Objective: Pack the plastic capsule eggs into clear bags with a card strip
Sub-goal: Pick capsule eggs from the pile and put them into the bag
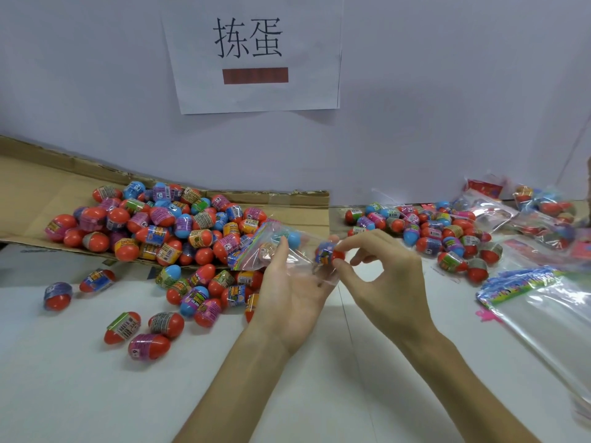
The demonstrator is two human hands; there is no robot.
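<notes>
White table (96,394) bearing, at left, a flattened cardboard (38,187) sheet heaped with eggs (160,225); the heap spills over the sheet's near edge onto the tabletop, and loose eggs (150,346) lie scattered singly nearer the viewer. At right rear, a second cluster (431,235) of eggs lies directly on the table, beside filled bags (543,212) near the wall. At right front lies a stack of empty bags (550,314) with card strips (518,282) at their tops, a small pink scrap (486,314) just beside it.
</notes>
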